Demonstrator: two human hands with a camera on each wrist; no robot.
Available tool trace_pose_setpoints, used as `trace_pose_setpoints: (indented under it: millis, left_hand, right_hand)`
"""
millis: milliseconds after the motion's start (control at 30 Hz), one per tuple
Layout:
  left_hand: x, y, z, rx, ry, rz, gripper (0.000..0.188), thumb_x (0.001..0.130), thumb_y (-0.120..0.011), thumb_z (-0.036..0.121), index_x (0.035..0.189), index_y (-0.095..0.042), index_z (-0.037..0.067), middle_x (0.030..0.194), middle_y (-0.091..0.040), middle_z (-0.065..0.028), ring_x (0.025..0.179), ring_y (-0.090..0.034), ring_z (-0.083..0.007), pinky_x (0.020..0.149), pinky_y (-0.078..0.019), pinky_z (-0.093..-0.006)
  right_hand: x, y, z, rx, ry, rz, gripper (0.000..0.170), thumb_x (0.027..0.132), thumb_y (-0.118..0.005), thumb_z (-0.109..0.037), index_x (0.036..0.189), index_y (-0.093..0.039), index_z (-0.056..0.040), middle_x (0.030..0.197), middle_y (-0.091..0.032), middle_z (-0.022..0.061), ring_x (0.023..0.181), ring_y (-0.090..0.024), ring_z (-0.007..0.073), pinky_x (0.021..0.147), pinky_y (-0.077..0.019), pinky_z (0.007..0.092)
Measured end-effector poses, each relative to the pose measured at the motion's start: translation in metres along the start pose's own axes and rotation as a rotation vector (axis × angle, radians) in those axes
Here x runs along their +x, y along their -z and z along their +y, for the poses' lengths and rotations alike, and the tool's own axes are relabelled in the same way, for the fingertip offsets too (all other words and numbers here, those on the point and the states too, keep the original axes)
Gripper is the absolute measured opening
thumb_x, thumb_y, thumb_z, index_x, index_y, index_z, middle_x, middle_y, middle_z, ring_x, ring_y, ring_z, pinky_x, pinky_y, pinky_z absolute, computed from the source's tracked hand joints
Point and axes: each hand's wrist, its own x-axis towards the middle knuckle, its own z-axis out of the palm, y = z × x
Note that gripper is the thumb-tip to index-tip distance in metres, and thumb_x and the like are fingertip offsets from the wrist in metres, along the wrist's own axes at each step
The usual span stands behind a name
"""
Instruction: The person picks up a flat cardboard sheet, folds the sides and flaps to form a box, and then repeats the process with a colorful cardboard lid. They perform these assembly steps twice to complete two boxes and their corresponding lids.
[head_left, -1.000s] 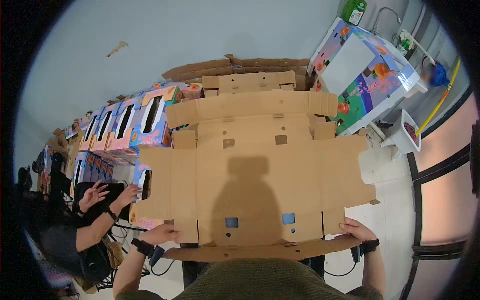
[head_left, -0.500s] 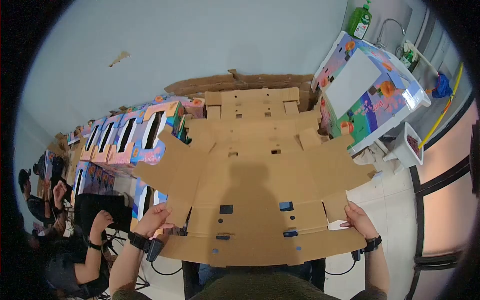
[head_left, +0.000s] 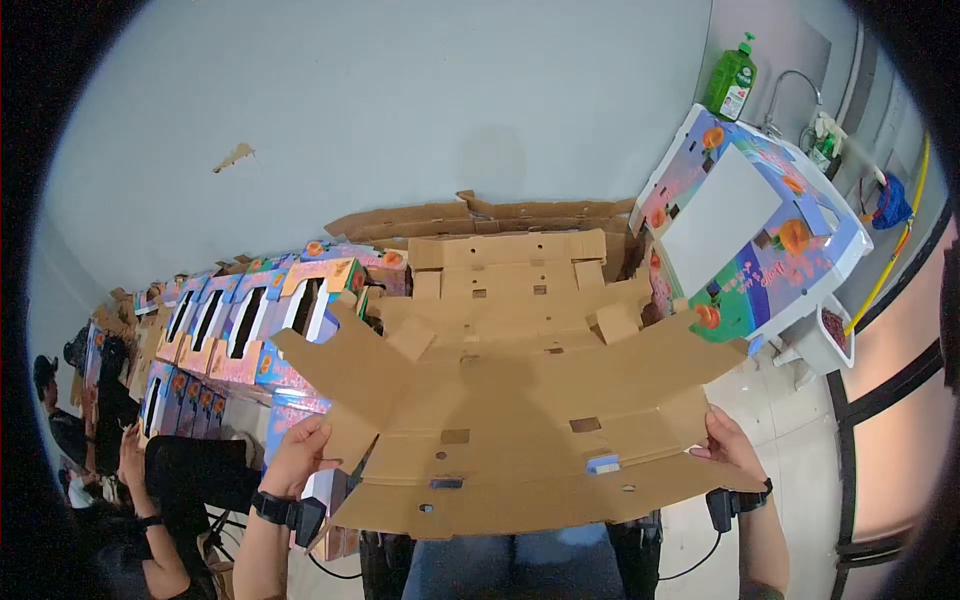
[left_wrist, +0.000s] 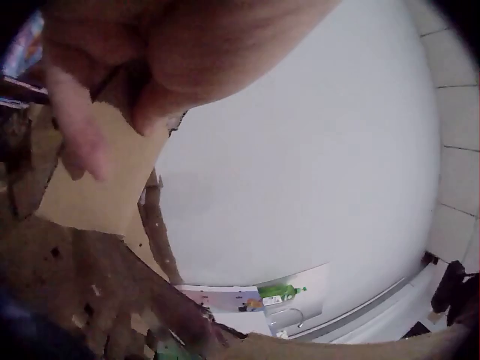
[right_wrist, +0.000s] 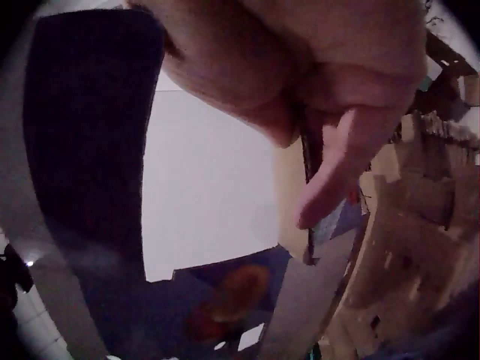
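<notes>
Wall (head_left: 400,110); left hand (head_left: 298,456), right hand (head_left: 733,448) grip cardboard (head_left: 510,395); bystander (head_left: 155,560) cut off.

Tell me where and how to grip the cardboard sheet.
Probably pinch the cardboard sheet by the near ends of its side flaps, left hand from the left, right hand from the right: it's wide and thin, and the flaps slant up, offering edges on both sides.

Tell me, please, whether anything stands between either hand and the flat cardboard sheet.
Nothing visible does. The left hand directly grips the cardboard sheet at its left side, and the right hand directly grips it at its right side.
</notes>
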Motion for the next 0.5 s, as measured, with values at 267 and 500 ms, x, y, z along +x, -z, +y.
trace_pose_setpoints:
  millis: [267,500]
  left_hand:
    - [0.065,-0.015,0.029,-0.036,-0.211,-0.006,0.026,0.108,-0.052,0.027,0.123,-0.063,0.009,0.102,-0.072,-0.0001,0.087,-0.071,-0.0103,0.071,-0.0605,-0.0266]
    - [0.212,-0.032,-0.045,0.143,0.066,-0.211,0.022,0.103,-0.059,0.016,0.123,-0.063,0.009,0.112,-0.070,-0.0040,0.098,-0.069,-0.0156,0.085,-0.0600,-0.0335]
  right_hand:
    - [0.077,-0.007,-0.026,0.026,0.059,0.066,0.049,0.106,-0.056,-0.033,0.148,-0.046,-0.0113,0.113,-0.067,-0.0011,0.089,-0.064,0.0080,0.071,-0.0617,0.0283]
    - [0.236,0.084,0.071,-0.032,-0.102,-0.141,0.046,0.105,-0.058,-0.023,0.146,-0.048,-0.0065,0.137,-0.062,0.0056,0.114,-0.065,0.0153,0.083,-0.0608,0.0322]
